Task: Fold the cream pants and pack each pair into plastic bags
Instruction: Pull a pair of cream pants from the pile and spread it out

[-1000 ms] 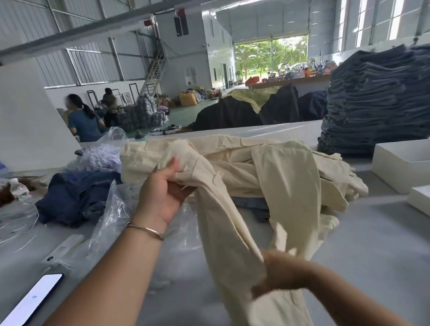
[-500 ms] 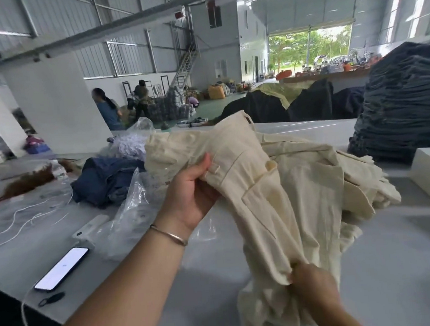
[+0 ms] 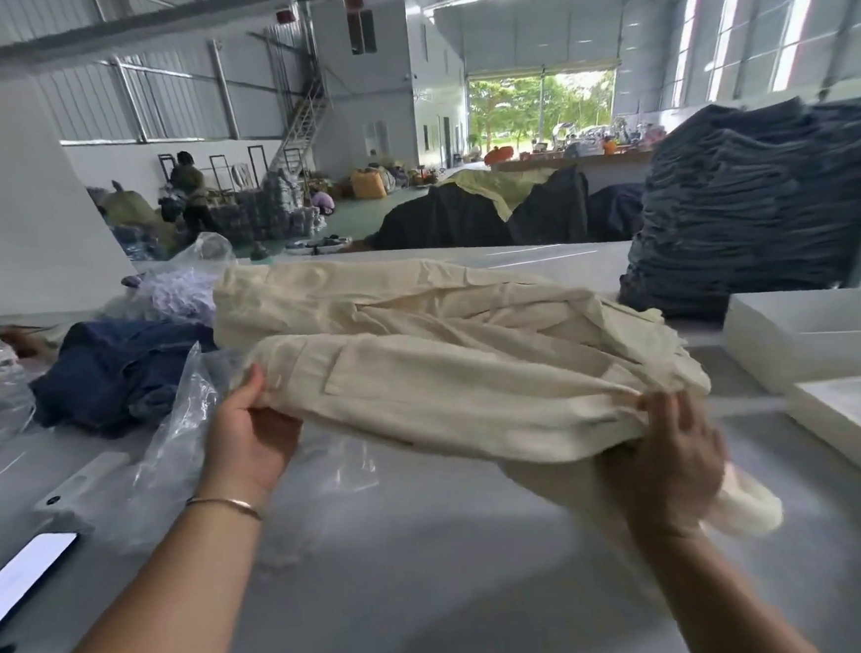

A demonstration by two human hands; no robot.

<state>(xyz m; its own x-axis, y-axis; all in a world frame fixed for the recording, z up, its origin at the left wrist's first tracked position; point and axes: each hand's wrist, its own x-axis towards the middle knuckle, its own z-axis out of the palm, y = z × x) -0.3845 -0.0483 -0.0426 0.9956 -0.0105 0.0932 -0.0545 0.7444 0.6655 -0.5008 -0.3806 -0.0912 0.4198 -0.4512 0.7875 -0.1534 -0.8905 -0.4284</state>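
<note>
Two hands stretch one pair of cream pants (image 3: 449,397) above the grey table (image 3: 436,557), left hand (image 3: 252,438) gripping one end beside a clear plastic bag (image 3: 179,428), right hand (image 3: 670,457) bunching the other, so folding looks barely begun, bagging undone, more cream pants (image 3: 364,290) heaped behind.

Crumpled cream pants (image 3: 454,391), stretched above table

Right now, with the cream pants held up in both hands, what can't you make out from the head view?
- Left hand fingers: under the cream pants.
- Right hand grip: motion-blurred, palm side hidden.
- Pairs in the cream pile: layers overlap, count unclear.
- Phone: cut by the left edge, screen glared.
- Plastic bag opening: crumpled, unreadable.
</note>
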